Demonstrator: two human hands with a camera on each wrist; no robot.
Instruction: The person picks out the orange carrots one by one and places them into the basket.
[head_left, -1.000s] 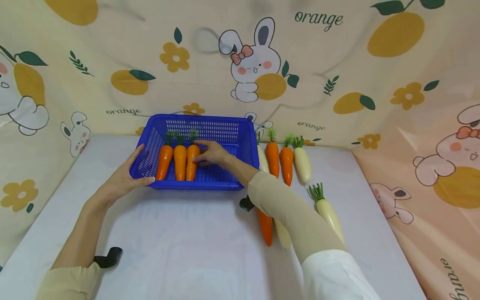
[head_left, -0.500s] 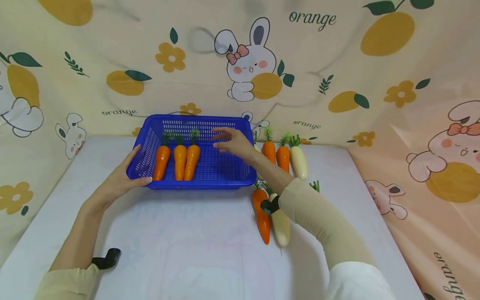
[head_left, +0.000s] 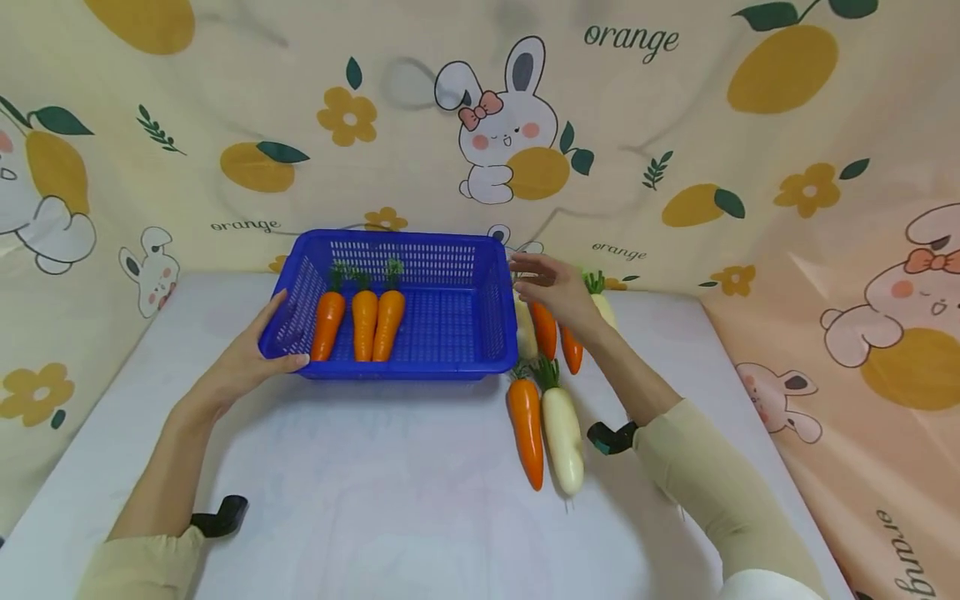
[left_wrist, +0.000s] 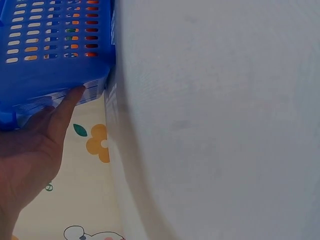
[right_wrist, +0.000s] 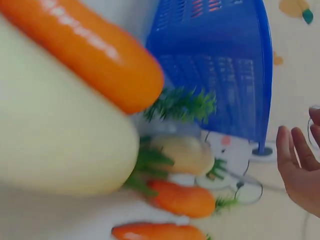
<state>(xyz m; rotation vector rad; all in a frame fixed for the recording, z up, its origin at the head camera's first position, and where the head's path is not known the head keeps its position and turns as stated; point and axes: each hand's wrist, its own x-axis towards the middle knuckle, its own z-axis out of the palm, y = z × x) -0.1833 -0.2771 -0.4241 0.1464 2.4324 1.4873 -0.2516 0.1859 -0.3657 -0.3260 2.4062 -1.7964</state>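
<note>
A blue plastic basket point(head_left: 408, 367) stands at the back of the table, with three orange carrots point(head_left: 327, 325) lying in its left half. My left hand point(head_left: 240, 358) holds its front left corner, thumb along the front rim and fingers on the outer wall, as the left wrist view of the basket point(left_wrist: 55, 75) shows. Just right of the basket, my right hand point(head_left: 558, 292) hovers with loose fingers, holding nothing. Under it lie a white radish point(head_left: 526, 329), two carrots point(head_left: 572, 350) and another white radish point(head_left: 602, 308), partly hidden by the hand.
Nearer the front, a carrot point(head_left: 527, 433) and a white radish point(head_left: 564, 442) lie side by side on the white tabletop point(head_left: 375, 500). A printed cloth point(head_left: 412, 125) hangs behind the table and down its sides.
My right hand has let go of the rightmost carrot in the basket and moved right, out past the basket's right side. That carrot now leans against its neighbour. The left hand stays put.
</note>
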